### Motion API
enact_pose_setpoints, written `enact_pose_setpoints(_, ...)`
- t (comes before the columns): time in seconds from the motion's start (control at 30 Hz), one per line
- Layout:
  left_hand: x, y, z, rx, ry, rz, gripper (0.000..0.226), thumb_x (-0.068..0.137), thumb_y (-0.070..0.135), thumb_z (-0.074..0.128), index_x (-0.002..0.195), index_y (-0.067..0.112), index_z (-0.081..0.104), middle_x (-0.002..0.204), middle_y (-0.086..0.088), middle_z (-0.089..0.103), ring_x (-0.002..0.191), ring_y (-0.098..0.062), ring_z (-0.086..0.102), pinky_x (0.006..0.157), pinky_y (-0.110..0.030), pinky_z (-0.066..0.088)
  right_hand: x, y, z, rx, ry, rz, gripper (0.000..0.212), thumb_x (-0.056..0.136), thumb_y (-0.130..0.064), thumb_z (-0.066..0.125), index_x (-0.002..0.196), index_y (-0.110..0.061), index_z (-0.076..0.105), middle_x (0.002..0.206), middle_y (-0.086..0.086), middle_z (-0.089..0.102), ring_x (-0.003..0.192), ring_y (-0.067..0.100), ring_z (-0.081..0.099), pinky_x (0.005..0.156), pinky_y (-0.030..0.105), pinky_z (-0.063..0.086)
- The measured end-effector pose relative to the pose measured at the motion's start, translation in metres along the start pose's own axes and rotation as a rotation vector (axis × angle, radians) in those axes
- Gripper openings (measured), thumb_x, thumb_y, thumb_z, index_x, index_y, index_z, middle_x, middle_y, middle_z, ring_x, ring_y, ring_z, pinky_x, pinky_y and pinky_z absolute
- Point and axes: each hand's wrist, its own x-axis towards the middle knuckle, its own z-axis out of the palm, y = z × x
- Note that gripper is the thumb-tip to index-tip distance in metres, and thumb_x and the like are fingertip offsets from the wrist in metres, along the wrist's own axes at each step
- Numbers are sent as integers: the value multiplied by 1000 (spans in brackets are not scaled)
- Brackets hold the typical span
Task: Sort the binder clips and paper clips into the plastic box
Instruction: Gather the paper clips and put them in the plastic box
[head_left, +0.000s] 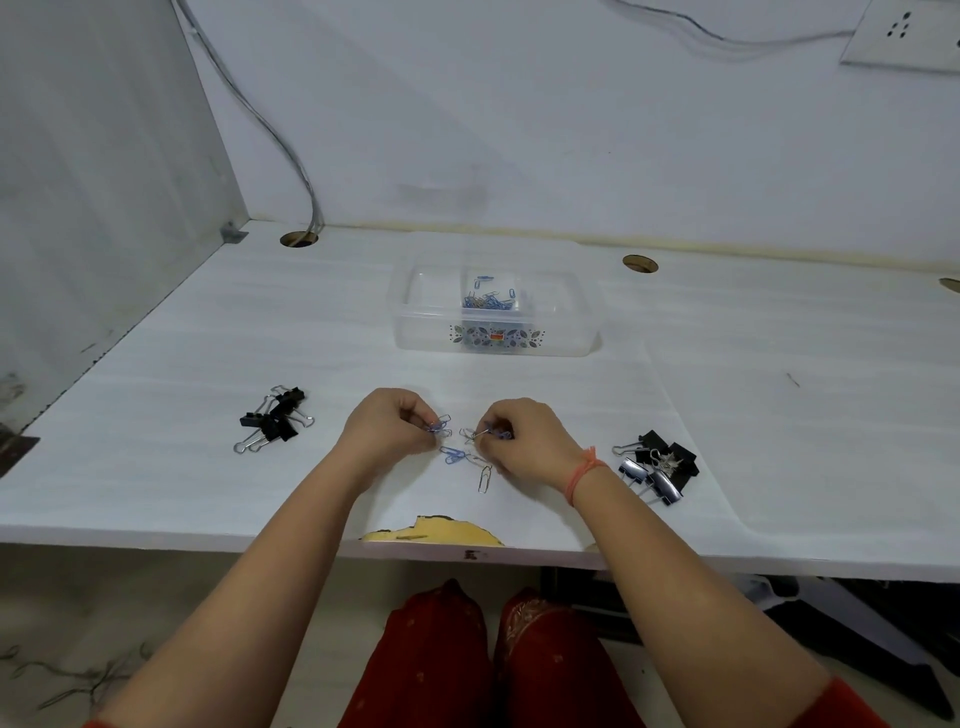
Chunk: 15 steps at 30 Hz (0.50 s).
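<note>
A clear plastic box (415, 332) with a flower label stands mid-table; several blue paper clips (488, 299) lie in its middle compartment. My left hand (387, 428) pinches blue paper clips (439, 423) just above the table. My right hand (524, 441) pinches other paper clips (480, 434) beside it. A few loose paper clips (457, 456) lie between and below the hands, one silver clip (485, 478) nearest me. Black binder clips (272, 421) lie in a pile to the left, and a second pile of binder clips (660, 465) lies to the right.
The white table has a chipped front edge (436, 532) and round cable holes (298, 239) (640, 264) at the back. A side panel (104, 208) walls the left. A cable (280, 140) runs down the back wall, and a socket (901, 36) sits top right.
</note>
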Motion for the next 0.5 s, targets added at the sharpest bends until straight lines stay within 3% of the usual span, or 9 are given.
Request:
enact_pose_setpoints(0.1,-5,4,1,-260,-25,-90,23,73,-18,66,72,5,62,69,-12,58,59,-21,60,51,-18,54,-2,3,-3,407,-20,129,17,88,-5,58,74,-14,60,64,3,58,51,18,59,63,30,53)
enact_pose_setpoints(0.17,-8,6,3,-400,-50,-142,22,76,-19,62,78,2,61,74,-14,60,64,-22,63,54,-20,59,-4,3,-2,662,-48,182,13,88,1,57,80,-8,60,68,10,57,49,17,57,56,26,54)
enact_pose_setpoints(0.27,-8,7,5,-585,-64,-206,24,81,-19,53,83,2,63,73,-13,59,61,-18,63,63,-24,60,-7,1,-3,961,-113,230,15,89,8,52,86,-6,58,76,11,59,55,14,60,57,20,55)
enact_pose_setpoints(0.4,-10,13,5,-850,-120,-314,26,88,-15,40,83,-1,61,64,-11,61,55,-14,63,59,-23,60,-10,1,-10,1304,-198,295,31,86,22,40,93,-5,55,83,12,60,69,17,65,65,21,58)
enact_pose_setpoints(0.5,-13,15,6,-1043,-139,-399,30,86,-15,29,84,-4,57,75,-14,54,69,-18,57,58,-24,58,-9,-2,-11,1423,-212,334,23,86,17,47,91,-4,55,82,13,58,73,19,59,62,21,58)
